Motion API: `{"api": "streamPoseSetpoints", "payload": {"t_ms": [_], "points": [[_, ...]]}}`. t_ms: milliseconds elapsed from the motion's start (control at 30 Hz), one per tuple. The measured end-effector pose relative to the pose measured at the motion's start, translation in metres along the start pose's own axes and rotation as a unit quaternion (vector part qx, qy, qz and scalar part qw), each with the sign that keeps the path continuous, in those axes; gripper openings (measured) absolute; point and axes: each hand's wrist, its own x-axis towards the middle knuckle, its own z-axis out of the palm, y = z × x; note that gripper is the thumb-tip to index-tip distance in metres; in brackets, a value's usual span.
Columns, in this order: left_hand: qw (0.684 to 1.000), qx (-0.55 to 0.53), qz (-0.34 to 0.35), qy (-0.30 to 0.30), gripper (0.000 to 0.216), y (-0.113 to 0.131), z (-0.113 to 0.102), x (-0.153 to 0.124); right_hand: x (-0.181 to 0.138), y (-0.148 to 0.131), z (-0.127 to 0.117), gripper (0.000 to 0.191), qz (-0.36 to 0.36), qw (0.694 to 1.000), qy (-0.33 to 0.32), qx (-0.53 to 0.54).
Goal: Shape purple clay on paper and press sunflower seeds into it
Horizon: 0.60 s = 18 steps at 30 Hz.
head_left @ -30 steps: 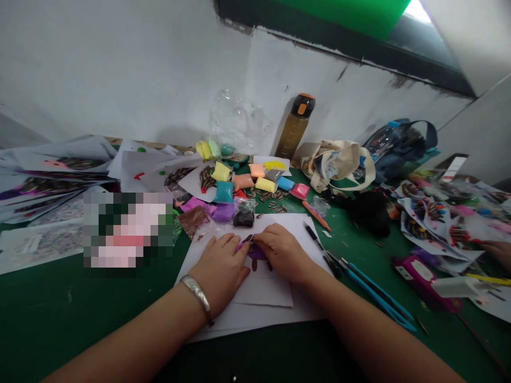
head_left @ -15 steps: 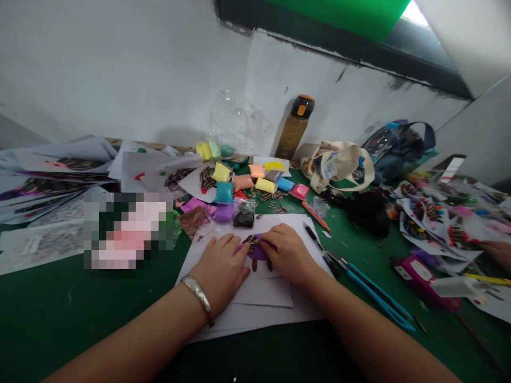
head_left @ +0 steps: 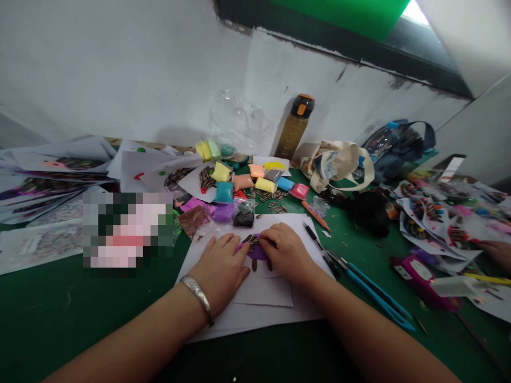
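Observation:
My left hand (head_left: pixel 221 269), a silver bangle on its wrist, lies flat with fingers stretched on a white paper sheet (head_left: pixel 259 298), its fingertips beside a purple clay shape (head_left: pixel 255 251) stuck with dark sunflower seeds. My right hand (head_left: pixel 285 251) is curled, its fingertips pinched down on the right side of that clay shape; whether a seed is between them is hidden. Loose sunflower seeds (head_left: pixel 271 202) and small bags of coloured clay (head_left: pixel 223 192) lie just beyond the paper.
A brown bottle (head_left: pixel 294 126) stands against the wall, with a cloth bag (head_left: pixel 339 165) and a backpack (head_left: pixel 399 143) to its right. Blue-handled scissors (head_left: pixel 371 292) and a pen (head_left: pixel 315 242) lie right of the paper. Paper crafts pile at the left and right. Another person's hand (head_left: pixel 497 251) shows at far right.
My right hand's fingertips have shifted slightly along the clay shape; my left hand has stayed in place.

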Motion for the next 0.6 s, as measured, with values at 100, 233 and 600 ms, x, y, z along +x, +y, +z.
{"api": "streamPoseSetpoints", "payload": {"t_ms": [100, 233, 600], "points": [[1.0, -0.001, 0.0, -0.003, 0.043, 0.0001, -0.0002, 0.0002, 0.0015, -0.0018, 0.0015, 0.014, -0.002, 1.0, -0.003, -0.013], [1.0, -0.005, -0.002, -0.001, 0.042, 0.0002, -0.0008, 0.001, 0.0018, -0.003, 0.0031, 0.015, 0.001, 1.0, -0.013, -0.023], [0.999, -0.025, 0.0, 0.02, 0.046, -0.0007, 0.0036, -0.001, 0.0026, 0.0024, 0.003, 0.017, -0.01, 0.999, 0.026, 0.032]]}}
